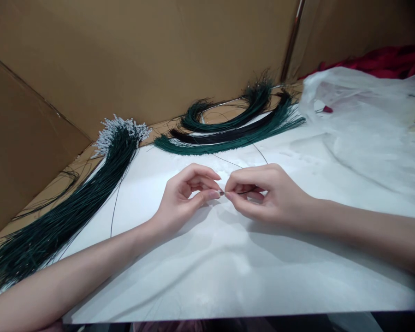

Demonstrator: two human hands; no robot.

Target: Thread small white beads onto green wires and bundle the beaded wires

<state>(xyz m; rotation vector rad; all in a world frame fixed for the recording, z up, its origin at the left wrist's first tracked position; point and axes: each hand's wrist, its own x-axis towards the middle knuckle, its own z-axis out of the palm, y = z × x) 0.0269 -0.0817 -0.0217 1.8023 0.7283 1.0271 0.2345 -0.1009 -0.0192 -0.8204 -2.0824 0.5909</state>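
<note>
My left hand [185, 196] and my right hand [263, 193] meet over the middle of a white sheet [207, 272]. Both are closed in a pinch, fingertips nearly touching. Between them is a tiny dark piece [222, 193] joined to a thin dark wire [244, 161]. The wire arcs back from my right hand towards the far bundles. A second thin wire [115, 207] curves across the sheet left of my left hand.
A long bundle of dark green wires with white beaded tips [90, 193] lies at the left. Curved green and black wire bundles [235, 129] lie at the back. A clear plastic bag [366, 124] sits at the right, red cloth [387, 60] behind it. Cardboard walls [141, 55] enclose the space.
</note>
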